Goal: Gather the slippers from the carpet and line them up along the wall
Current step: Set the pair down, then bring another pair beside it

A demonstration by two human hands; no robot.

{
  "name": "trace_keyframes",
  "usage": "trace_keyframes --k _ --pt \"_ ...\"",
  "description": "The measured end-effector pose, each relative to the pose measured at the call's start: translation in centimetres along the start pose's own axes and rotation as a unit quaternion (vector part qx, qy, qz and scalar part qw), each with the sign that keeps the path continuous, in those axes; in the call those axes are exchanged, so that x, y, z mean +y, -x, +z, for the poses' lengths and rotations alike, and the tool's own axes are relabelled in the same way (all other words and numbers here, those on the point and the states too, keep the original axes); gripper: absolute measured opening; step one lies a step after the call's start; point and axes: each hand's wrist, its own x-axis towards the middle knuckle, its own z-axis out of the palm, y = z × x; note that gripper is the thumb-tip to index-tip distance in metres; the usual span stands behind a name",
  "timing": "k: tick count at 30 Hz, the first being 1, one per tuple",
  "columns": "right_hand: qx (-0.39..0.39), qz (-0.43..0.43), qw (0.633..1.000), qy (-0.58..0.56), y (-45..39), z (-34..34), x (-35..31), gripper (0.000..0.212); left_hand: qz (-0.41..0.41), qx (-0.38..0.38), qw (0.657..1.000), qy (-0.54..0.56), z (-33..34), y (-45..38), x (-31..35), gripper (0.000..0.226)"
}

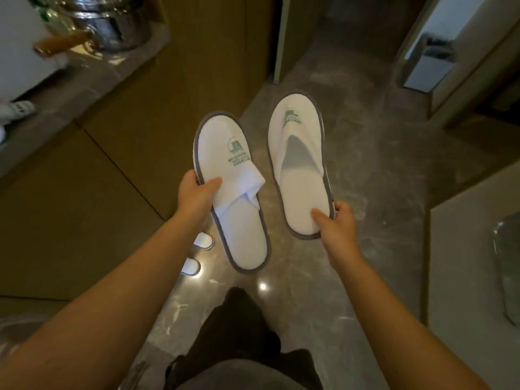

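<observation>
A: Item one, left hand (197,194)?
B: Thumb laid across the folded white upper, fingers curled under the sole edge; it grips the left slipper (233,192) at mid-length. Slipper white, grey trim, green logo on the upper, toe pointing away, held in the air above the floor.

A: Item two, right hand (336,223)?
B: Thumb pressed on the insole at the heel, fingers wrapped round the outer edge; it pinches the right slipper (299,164). Same make: white, grey trim, green logo near the toe, upper standing open. Held just beside the first, the two apart and roughly parallel, this one further forward.

A: Anything on the ground?
B: Two more white slippers (197,254) on the polished stone floor (380,164), partly hidden behind the left forearm, close against the brown cabinet front (98,192).

A: Surroundings?
B: Upper left, a desk (92,77) carrying a shiny metal pot (112,21) with a wooden handle; blurred. Dark trousers (242,333) at the bottom edge. A doorway (430,52) at upper right.
</observation>
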Motion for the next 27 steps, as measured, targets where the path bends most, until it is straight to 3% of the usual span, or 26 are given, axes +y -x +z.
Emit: trace_keyframes --k 6,12,17,22,27 --pt "-0.074 0.002 0.996 0.05 -12.6 4.0 -3.0 0.031 -0.013 0.065 0.997 0.024 3.8 -10.4 1.9 0.034" --pt "-0.128 -0.003 0.986 0.11 -25.8 10.1 -7.1 0.034 -0.049 0.121 0.989 0.071 7.1 -22.7 3.6 0.027" --pt "-0.197 0.043 0.966 0.162 -33.9 14.5 -8.3 0.034 -0.098 0.164 0.98 0.06 8.5 -29.5 3.8 0.024" --pt "-0.283 0.081 0.936 0.194 -41.3 20.3 -5.7 0.023 -0.148 0.215 0.964 0.054 8.7 -35.7 1.0 0.03" --pt "-0.325 0.109 0.913 0.22 -49.2 28.1 1.0 0.024 -0.197 0.291 0.934 0.061 8.7 -42.2 -5.6 0.032"
